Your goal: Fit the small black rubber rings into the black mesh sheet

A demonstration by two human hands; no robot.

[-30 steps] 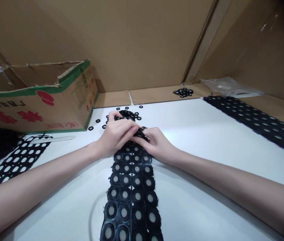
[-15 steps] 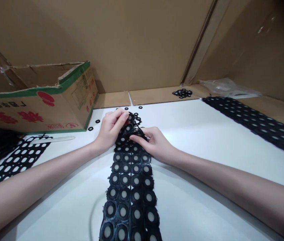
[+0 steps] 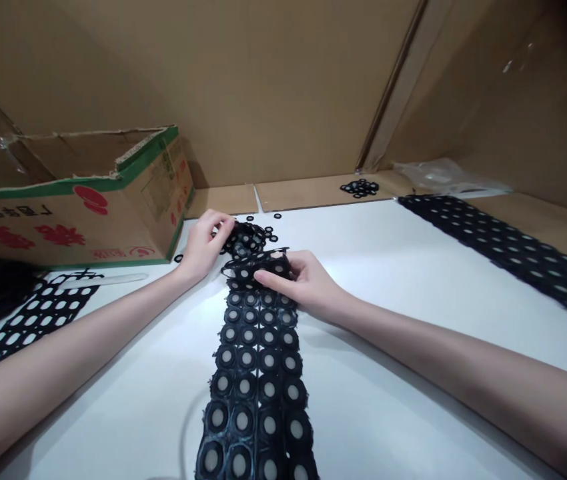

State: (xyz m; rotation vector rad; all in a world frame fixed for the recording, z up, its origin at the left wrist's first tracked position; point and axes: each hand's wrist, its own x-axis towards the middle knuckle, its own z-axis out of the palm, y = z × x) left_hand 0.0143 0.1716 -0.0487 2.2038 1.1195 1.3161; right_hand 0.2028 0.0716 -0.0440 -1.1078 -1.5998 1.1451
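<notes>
A long black rubber sheet [image 3: 258,360] of moulded rings, with pale round centres, runs from the near edge up to my hands. My right hand [image 3: 311,283] grips its far end, thumb on top and fingers underneath, and the end is folded up there. My left hand [image 3: 206,247] is beyond and to the left, its thumb and forefinger closed together at the edge of a heap of loose black rings [image 3: 248,237]. What sits between those fingertips is too small to make out.
A cardboard box [image 3: 148,220] with green edges stands at left. In front of it lie a white stick-like tool [image 3: 103,280] and a black perforated sheet [image 3: 38,320]. Another ring sheet [image 3: 503,247], a small ring pile [image 3: 360,187] and a clear plastic bag [image 3: 443,173] lie at right.
My left hand has moved left, away from the sheet's end to the loose rings. My right hand keeps its grip, and the folded end now lies apart from the left hand.
</notes>
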